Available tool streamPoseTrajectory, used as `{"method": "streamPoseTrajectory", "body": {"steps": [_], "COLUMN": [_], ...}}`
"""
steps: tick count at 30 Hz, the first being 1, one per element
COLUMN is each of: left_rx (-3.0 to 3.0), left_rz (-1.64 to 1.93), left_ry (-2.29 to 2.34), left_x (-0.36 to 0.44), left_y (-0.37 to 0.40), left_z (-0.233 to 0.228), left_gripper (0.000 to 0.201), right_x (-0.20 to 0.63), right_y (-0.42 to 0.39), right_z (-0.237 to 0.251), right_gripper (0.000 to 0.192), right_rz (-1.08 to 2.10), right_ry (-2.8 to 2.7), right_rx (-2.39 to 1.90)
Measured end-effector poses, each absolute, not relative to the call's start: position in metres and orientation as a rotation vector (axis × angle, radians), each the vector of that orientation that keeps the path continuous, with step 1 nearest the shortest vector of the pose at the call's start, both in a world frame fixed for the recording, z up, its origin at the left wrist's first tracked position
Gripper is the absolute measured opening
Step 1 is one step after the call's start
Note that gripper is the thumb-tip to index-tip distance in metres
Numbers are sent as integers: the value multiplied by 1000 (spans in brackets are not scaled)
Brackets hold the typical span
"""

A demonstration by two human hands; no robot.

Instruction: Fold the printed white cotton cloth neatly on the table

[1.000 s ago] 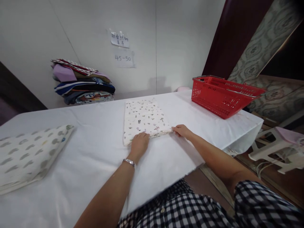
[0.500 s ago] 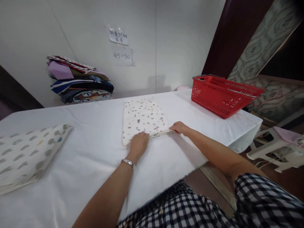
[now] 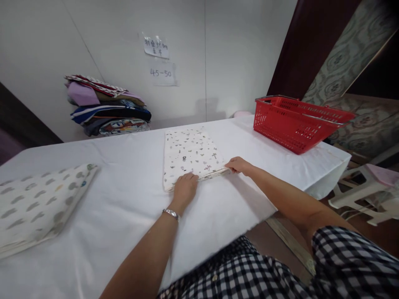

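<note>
A folded white cloth (image 3: pixel 195 151) with small leaf and tree prints lies on the table in front of me. My left hand (image 3: pixel 186 187) is at its near edge, left of the middle, with the fingers curled over the layers and the thumb side hidden. At the near right corner, my right hand (image 3: pixel 238 165) pinches the layered edge between thumb and fingers. The stacked layers show along the near side between both hands. A second folded cloth (image 3: pixel 40 199), white with grey shapes, lies apart at the left.
The table has a white cover (image 3: pixel 124 232). A red plastic basket (image 3: pixel 289 128) stands at its right end. Against the wall is a pile of folded fabrics (image 3: pixel 109 108). Two paper signs (image 3: pixel 164 74) hang on the wall. A white stool (image 3: pixel 358 187) stands beyond the right edge.
The whole view has shifted slightly, so everything sits a little further right. Both hands keep their places on the printed cloth, which lies much as before.
</note>
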State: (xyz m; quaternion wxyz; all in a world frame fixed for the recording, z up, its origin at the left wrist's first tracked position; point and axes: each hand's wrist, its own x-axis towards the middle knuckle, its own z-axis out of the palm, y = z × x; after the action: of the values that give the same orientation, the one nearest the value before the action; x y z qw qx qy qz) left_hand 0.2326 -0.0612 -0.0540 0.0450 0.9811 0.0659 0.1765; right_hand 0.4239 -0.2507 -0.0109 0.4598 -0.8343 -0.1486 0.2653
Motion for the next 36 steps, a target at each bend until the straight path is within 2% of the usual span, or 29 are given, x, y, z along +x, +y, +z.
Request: {"method": "streamPoseTrajectory", "body": {"steps": [16,19,22,26,29,36], "left_rx": [2975,2964,2957,2968,2969,2928], "left_rz": [489,493,516,504,500,543], "left_ry": [208,227,228,203,207,302], "left_x": [231,229,228,228,227,206], "left_y": [-63,-62,-60,-60,-62,-47], "left_z": [-49,-51,-53,-52,-51,-53], "left_gripper": [21,21,22,22,21,23], "right_x": [419,414,397,370,364,383], "right_y": [-255,-258,-258,-246,-232,-221], "right_z": [-36,-30,-21,-19,-29,-60], "right_gripper": [24,24,19,17,17,20], "right_rz": [609,510,215,-144,-117,-143], "right_ry": [-389,-439,-585,-1160,-1422,-1396], "right_rx": [-2244,-2316,-2424,-2380,-2246,-2249]}}
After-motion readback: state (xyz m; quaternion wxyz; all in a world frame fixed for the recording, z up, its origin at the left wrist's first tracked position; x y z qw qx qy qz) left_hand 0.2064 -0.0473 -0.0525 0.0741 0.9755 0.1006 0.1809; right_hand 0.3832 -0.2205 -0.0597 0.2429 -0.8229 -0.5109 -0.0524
